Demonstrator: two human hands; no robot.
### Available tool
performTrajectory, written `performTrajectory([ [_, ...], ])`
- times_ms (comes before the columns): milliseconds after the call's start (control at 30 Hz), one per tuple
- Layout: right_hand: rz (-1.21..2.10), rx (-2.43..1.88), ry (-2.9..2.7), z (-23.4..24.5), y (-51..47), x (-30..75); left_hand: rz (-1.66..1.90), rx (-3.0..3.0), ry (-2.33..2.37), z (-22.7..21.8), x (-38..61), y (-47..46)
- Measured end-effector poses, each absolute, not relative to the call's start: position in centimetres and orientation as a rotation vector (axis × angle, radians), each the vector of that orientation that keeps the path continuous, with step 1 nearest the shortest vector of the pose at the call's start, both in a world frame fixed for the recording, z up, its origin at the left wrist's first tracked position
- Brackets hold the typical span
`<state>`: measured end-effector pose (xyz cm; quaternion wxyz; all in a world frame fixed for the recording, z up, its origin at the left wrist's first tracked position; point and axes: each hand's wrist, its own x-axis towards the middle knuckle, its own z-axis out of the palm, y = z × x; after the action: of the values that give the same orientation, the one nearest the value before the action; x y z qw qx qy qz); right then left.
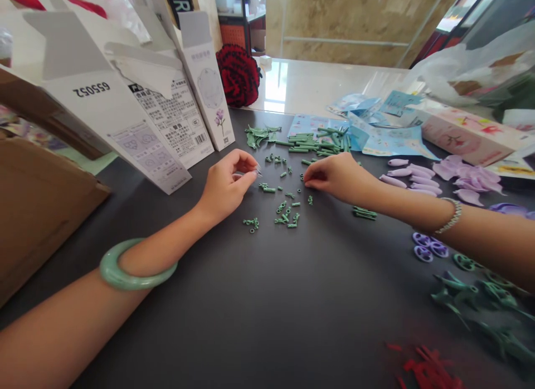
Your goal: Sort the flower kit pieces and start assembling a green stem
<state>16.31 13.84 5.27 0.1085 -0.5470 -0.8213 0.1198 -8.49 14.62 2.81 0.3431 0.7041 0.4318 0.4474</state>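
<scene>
My left hand hovers at the left of the small green pieces, thumb and fingers drawn together in a pinch. Whatever lies between its fingertips is too small to name. On the table at the right, my right hand has its fingertips closed down beside a tiny green ring; whether they grip a piece is hidden. Between and below the hands lie small green connector pieces in loose groups. Behind them are green plastic leaves and a pile of green stem rods.
White printed boxes and a brown carton stand at the left. Right of my right arm lie lilac petals, purple round parts, dark green parts and red parts. Blue printed packaging lies at the back.
</scene>
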Motion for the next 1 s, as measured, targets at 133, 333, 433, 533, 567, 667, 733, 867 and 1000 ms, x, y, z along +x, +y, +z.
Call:
performTrajectory([
  [133, 0.394, -1.603, -2.362, 5.4, 14.2, 15.9, 1.169, 1.829, 1.115, 2.9, -8.5, 14.6],
  [333, 0.304, -1.600, -2.380, 5.9, 14.2, 16.0, 1.164, 1.826, 1.121, 2.8, -8.5, 14.6],
  [433, 0.287, -1.559, -2.455, 5.3, 14.2, 15.9, 1.164, 1.828, 1.123, 2.8, -8.5, 14.7],
  [533, 0.252, -1.526, -2.493, 4.8, 14.5, 15.7, 1.160, 1.828, 1.130, 2.8, -8.5, 14.6],
  [567, 0.256, -1.530, -2.494, 4.8, 14.5, 15.6, 1.157, 1.828, 1.133, 2.9, -8.5, 14.6],
  [667, 0.327, -1.582, -2.477, 4.9, 14.8, 15.5, 1.152, 1.826, 1.137, 2.9, -8.5, 14.6],
  [733, 0.366, -1.602, -2.463, 5.0, 14.9, 15.4, 1.160, 1.825, 1.132, 2.9, -8.5, 14.6],
  [867, 0.377, -1.621, -2.405, 5.0, 15.2, 15.3, 1.163, 1.833, 1.123, 2.8, -8.5, 14.7],
  [1000, 0.406, -1.652, -2.351, 4.9, 15.4, 15.3, 1.154, 1.833, 1.125, 2.8, -8.5, 14.7],
])
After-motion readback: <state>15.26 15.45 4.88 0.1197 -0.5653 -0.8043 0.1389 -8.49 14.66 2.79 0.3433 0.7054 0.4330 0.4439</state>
